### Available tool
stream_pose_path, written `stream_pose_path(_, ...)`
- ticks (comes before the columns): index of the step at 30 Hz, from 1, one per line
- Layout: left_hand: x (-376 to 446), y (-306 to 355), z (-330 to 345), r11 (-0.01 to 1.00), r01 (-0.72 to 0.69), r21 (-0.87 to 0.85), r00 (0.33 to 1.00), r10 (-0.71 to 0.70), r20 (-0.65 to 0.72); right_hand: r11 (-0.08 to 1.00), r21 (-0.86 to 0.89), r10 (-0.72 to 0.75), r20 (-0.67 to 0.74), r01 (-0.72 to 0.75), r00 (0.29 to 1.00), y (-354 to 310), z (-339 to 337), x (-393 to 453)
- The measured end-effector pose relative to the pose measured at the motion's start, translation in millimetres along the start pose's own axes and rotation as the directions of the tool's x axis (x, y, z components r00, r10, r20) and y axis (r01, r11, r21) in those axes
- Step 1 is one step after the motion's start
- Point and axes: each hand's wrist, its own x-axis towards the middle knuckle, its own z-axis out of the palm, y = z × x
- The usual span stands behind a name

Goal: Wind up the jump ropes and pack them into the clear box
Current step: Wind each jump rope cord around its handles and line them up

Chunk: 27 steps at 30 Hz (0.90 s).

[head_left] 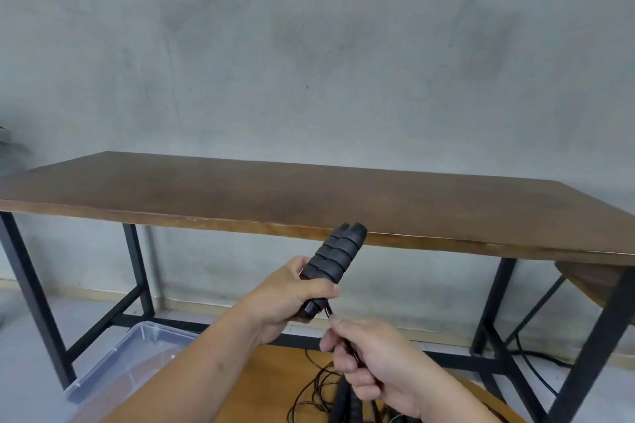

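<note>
Left hand grips two handles; right hand pinches cord; winding just starting; clear box looks empty.

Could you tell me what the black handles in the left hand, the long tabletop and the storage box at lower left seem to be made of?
The black ribbed jump rope handles look like matte foam or soft rubber, judging by their segmented, unshiny ridges. The long brown tabletop appears to be stained wood or veneer, showing faint grain and a worn pale edge. The clear storage box looks like glossy translucent plastic.
</note>
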Motion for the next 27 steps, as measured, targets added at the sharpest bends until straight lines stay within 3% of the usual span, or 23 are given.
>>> stream_pose_path(3, 1, -2, -16, 0.950, -0.044, 0.309, 0.998, 0.058, -0.036, 0.975, -0.219, 0.031, 0.019, -0.026, 0.999, 0, -18, -7)
stream_pose_path(5, 1, -4, -25, 0.842, -0.079, 0.533, 0.995, 0.102, -0.014, 0.913, -0.408, -0.006, -0.027, -0.006, 1.000, -8, -30, -14)
stream_pose_path(8, -1, -3, -30, 0.622, -0.110, 0.775, 0.994, 0.090, 0.069, 0.679, -0.733, -0.174, -0.095, 0.050, 0.980, -28, -36, -25)
stream_pose_path(12, -9, 2, -19, 0.440, -0.161, 0.884, 0.985, 0.011, 0.174, 0.438, -0.885, -0.362, -0.010, 0.161, 0.932, -61, -28, -34)
stream_pose_path(15, -19, 8, -3, 0.356, -0.220, 0.908, 0.969, -0.031, 0.247, 0.298, -0.929, -0.334, 0.115, 0.221, 0.935, -85, -16, -36)
stream_pose_path(17, -25, 11, 4, 0.370, -0.279, 0.886, 0.942, -0.071, 0.327, 0.253, -0.924, -0.312, 0.203, 0.288, 0.928, -100, -13, -32)
stream_pose_path(19, -32, 13, 7, 0.468, -0.324, 0.823, 0.904, -0.103, 0.414, 0.338, -0.870, -0.318, 0.253, 0.359, 0.913, -108, -14, -22)
stream_pose_path(22, -41, 15, 7, 0.646, -0.348, 0.679, 0.856, -0.075, 0.511, 0.607, -0.698, -0.286, 0.254, 0.380, 0.924, -104, -24, -6)
stream_pose_path(25, -48, 17, -2, 0.805, -0.321, 0.500, 0.849, 0.010, 0.528, 0.672, -0.654, -0.269, 0.221, 0.347, 0.937, -83, -37, 13)
stream_pose_path(27, -51, 17, -8, 0.882, -0.271, 0.385, 0.871, 0.055, 0.487, 0.864, -0.386, -0.283, 0.158, 0.323, 0.946, -57, -42, 25)
